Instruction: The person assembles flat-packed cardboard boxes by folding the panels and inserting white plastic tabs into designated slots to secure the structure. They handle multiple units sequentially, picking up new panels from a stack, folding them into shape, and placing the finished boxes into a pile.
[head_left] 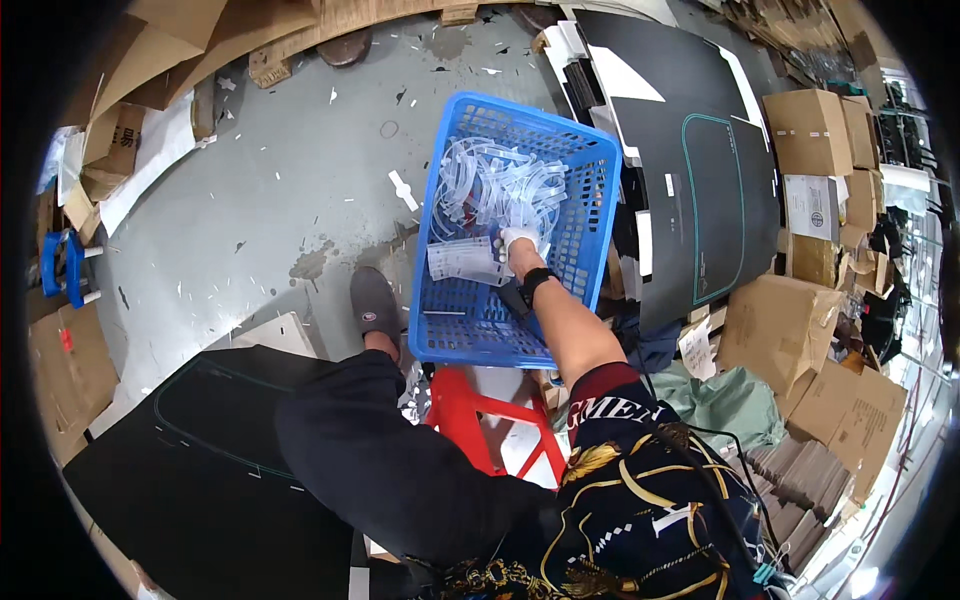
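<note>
My right hand reaches down into a blue plastic basket, its fingertips covered in white and bent in against a tangled heap of clear plastic strips. The fingers look closed, but whatever is between them is lost in the heap. A dark band circles that wrist. Just left of the hand lies a flat bundle of whitish translucent strips. Under the wrist is a dark object that I cannot make out. My left hand is out of the picture.
A red plastic stool stands below the basket. Large black printed sheets lie at right and lower left. Cardboard boxes crowd the right side. Scraps litter the grey floor. A blue-handled object sits far left.
</note>
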